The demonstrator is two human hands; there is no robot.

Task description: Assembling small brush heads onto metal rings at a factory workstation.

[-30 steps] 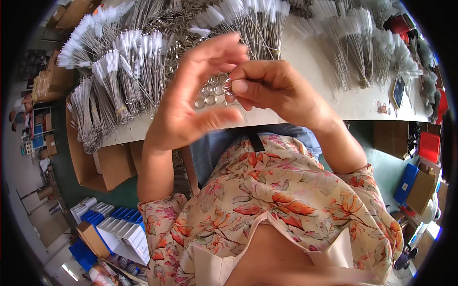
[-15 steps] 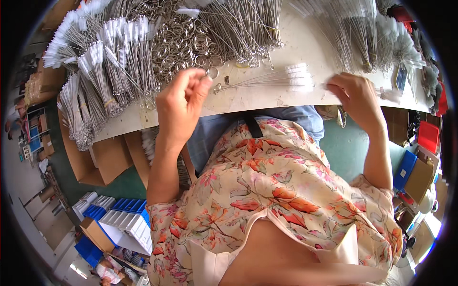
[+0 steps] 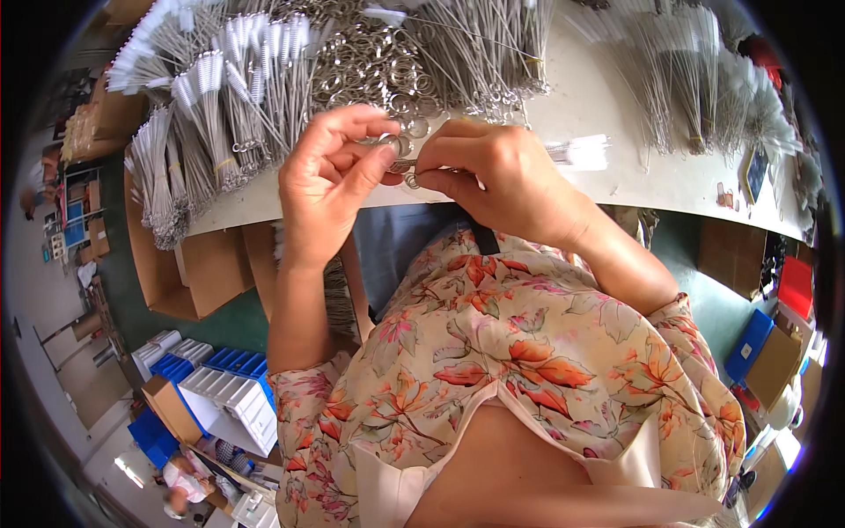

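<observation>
My left hand (image 3: 330,172) is closed in a pinch on a metal split ring (image 3: 398,145), held upright between thumb and forefinger. Close against it, my right hand (image 3: 502,172) has its fingers closed around the looped wire ends of a few thin brushes (image 3: 576,153). Their white bristle tips show past the right hand, low over the table's near edge, while most of the wire stems are hidden under that hand. Small wire loops (image 3: 410,178) peek out between the two hands. Just beyond the fingertips lies a heap of loose split rings (image 3: 370,75).
Bundled wire brushes (image 3: 211,132) stand piled at the left of the white table (image 3: 607,110). More brush bundles (image 3: 493,53) lie behind the rings and at the far right (image 3: 695,88). Below the left edge are an open cardboard box (image 3: 198,273) and blue and white bins (image 3: 229,387).
My right hand has come in from the right to meet the left, closing on the looped ends of the brushes. The left hand keeps its ring. The view has shifted slightly.
</observation>
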